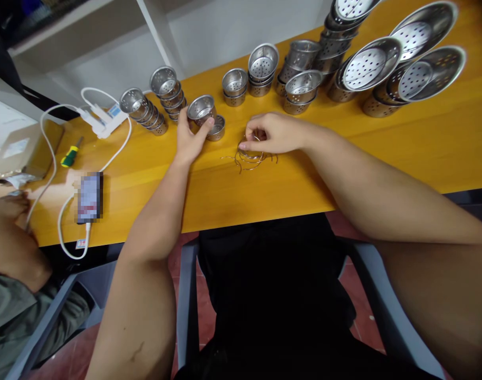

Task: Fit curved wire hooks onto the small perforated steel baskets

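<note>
My left hand (190, 138) rests on the yellow table (383, 142) and grips a small perforated steel cup (201, 111) between thumb and fingers. A second small cup (217, 127) lies just to its right. My right hand (275, 133) is curled over a loose pile of thin wire rings (249, 158), pinching one of them with its fingertips.
Stacks of small steel cups (167, 89) line the table's far edge, with larger perforated bowls (383, 63) stacked at the right. A white power strip (102, 119) and cable, a screwdriver (70, 155) and a phone (89, 196) lie at left. Another person's arm (11, 237) is at the far left.
</note>
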`<state>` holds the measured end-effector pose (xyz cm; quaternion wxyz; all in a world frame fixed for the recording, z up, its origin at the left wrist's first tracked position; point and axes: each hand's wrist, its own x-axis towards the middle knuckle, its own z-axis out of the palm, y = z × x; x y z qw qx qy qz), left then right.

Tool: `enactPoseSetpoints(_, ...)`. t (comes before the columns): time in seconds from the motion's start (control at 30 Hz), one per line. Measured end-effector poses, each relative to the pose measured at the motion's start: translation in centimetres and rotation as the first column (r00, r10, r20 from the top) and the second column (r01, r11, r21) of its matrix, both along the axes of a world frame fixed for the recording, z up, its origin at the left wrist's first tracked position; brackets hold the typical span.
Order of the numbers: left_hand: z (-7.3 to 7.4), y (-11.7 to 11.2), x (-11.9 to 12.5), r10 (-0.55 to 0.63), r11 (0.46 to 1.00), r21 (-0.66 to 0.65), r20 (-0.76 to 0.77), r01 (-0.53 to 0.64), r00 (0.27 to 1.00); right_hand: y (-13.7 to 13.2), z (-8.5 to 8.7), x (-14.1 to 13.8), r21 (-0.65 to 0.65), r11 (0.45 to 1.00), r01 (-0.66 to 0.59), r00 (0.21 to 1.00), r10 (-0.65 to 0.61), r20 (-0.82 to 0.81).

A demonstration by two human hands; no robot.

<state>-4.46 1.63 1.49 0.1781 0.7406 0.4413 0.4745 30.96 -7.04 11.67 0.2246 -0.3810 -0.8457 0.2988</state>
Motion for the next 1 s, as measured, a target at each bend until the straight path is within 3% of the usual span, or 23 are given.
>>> enactPoseSetpoints(0.27,-0.5,0.2,-0.3,0.036,0.998,-0.055,-0.033,-0.038,0.999,0.4,-0.7,-0.3,0.008,0.998,0.056,0.997,-0.055,-0.056)
enactPoseSetpoints(0.43,-1.6,1.0,-0.8,0.033,0.995,-0.097,-0.054,-0.038,0.998,0.6,-1.0,-0.2,0.011,0.997,0.074,0.996,-0.073,-0.057)
enactPoseSetpoints(0.6,-1.9,0.6,-0.2,-0.027,0.991,-0.132,-0.019,0.024,0.999,0.5,-1.1,-0.2,0.051,0.993,0.104,0.993,-0.101,-0.064)
enactPoseSetpoints(0.8,-1.4,0.3,0.2,-0.056,0.99,-0.133,0.009,0.057,0.998,-0.2,1.4,0.7,0.171,0.949,0.266,0.961,-0.247,-0.121)
enactPoseSetpoints(1.0,-1.6,1.3,-0.2,-0.05,0.99,-0.131,-0.029,0.045,0.998,-0.7,4.5,3.0,0.317,0.814,0.486,0.863,-0.503,-0.032)
